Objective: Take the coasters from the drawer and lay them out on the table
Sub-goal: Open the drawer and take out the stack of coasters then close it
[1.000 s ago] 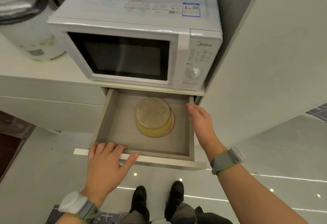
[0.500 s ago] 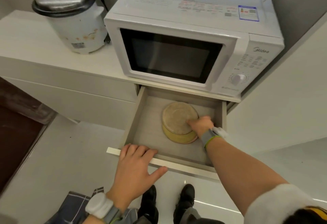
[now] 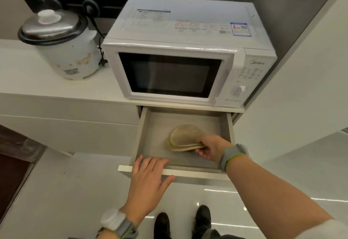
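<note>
Coasters (image 3: 185, 138) are pinched as a stack by the right hand (image 3: 211, 147); loosely fanned, lower ones could be dropped into the drawer (image 3: 150, 135); left hand (image 3: 148, 182) is laid flat, unclenched.

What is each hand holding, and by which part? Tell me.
The right hand grips the stack of coasters by its right edge, tilting it up inside the drawer. The left hand holds nothing; it rests on the drawer's front edge.
</note>
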### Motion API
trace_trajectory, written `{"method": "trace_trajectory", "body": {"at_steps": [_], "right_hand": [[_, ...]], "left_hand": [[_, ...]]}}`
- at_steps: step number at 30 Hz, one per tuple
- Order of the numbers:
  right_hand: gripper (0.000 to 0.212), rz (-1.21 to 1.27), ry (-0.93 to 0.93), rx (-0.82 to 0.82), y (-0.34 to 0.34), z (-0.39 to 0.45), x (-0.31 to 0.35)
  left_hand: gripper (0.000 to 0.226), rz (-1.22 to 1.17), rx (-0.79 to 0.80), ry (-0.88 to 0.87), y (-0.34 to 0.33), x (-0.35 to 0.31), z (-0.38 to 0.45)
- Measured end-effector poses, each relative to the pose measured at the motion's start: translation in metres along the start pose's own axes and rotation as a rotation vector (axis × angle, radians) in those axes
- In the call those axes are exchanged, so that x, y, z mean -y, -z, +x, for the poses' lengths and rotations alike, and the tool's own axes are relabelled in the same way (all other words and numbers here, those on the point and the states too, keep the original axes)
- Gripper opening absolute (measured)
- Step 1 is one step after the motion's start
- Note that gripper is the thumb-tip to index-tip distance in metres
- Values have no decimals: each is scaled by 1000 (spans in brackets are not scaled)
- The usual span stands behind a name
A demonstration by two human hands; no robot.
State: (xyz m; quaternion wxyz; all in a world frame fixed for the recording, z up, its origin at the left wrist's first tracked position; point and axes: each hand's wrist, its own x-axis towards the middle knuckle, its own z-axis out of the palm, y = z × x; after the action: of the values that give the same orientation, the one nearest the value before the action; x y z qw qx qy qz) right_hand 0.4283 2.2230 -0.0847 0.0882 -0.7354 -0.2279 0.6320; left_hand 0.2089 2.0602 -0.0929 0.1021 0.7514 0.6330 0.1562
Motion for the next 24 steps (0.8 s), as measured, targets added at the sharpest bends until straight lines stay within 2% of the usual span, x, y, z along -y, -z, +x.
{"method": "trace_trajectory", "body": {"at_steps": [7,10,14,20,24], "right_hand": [[19,332,106,16,63,-55,27],[16,388,107,47,80,-79,24],[20,492,133,73,91,-102,12],[6,628,162,89,91,-105,-25],[20,689,204,110,87,-105,-50]], "left_hand": [[26,-42,-74,-58,2,18,73],[33,95,-154,-20,9,21,104],[39,235,-173,46,17,32,148],[51,149,-192,103,8,55,184],[50,125,-232,107,5,57,194]]}}
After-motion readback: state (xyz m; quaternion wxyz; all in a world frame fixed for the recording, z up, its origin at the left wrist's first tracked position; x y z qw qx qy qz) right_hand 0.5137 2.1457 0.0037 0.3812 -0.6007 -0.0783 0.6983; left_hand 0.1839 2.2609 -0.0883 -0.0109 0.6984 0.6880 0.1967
